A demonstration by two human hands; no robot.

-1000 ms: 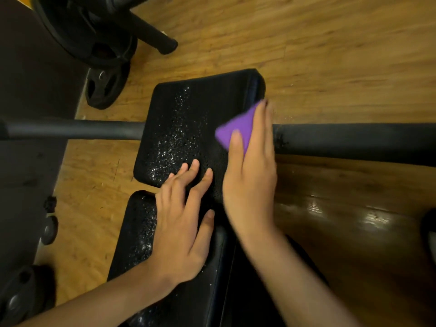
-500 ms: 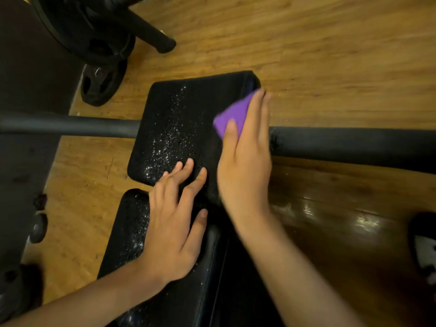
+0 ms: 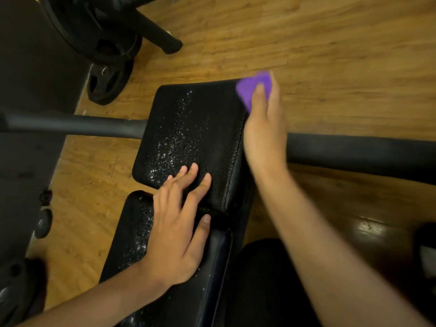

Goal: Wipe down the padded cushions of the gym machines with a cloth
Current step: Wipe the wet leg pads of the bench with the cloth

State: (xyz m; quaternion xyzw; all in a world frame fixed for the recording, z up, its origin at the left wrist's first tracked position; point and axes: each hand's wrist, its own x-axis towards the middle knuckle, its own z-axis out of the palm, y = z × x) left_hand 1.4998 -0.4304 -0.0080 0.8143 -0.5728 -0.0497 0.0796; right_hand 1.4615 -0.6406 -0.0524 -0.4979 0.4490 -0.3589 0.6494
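A black padded bench cushion (image 3: 188,135) lies below me, its left half speckled with wet droplets. A second black cushion (image 3: 132,234) adjoins it nearer to me, also wet on the left. My right hand (image 3: 264,133) presses a purple cloth (image 3: 250,88) with straight fingers against the far right corner of the far cushion. My left hand (image 3: 177,227) rests flat, fingers spread, across the gap between the two cushions.
A black padded bar (image 3: 358,154) crosses under the cushion from left to right. Weight plates (image 3: 108,79) and a black machine leg (image 3: 162,41) sit on the wooden floor at upper left. Dark mat runs along the left edge.
My right hand has slid the purple cloth away from me along the cushion's right edge to its far corner. My left hand has stayed where it was.
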